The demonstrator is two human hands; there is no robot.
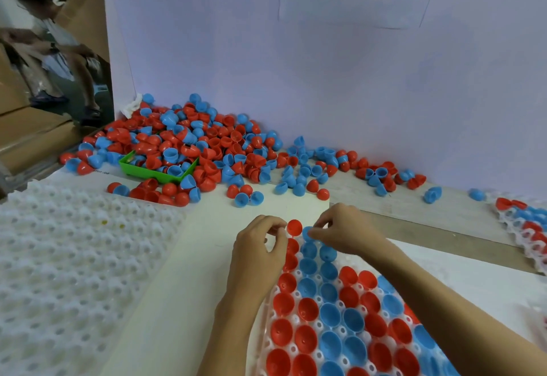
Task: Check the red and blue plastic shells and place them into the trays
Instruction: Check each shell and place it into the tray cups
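Most of the near tray [268, 310] already carries shells, open side up, in columns of red and blue, though its far end is only now being filled. The left hand [260, 245] pinches a red shell [294, 226] by its rim between thumb and fingertips, just above the tray's far edge; the right hand [340, 227] pinches a blue shell [307, 233] right beside it, the two shells nearly touching. A lot is left, I judge: a big loose heap [192, 144] of red and blue shells lies against the back wall, spilling over a small green bin [142, 169], and an unfilled tray [74, 257] waits at the left (another partly filled one [524, 221] shows at the far right). The shells are smooth, glossy half-domes of thin plastic; the trays are white, translucent and dimpled with round pockets.
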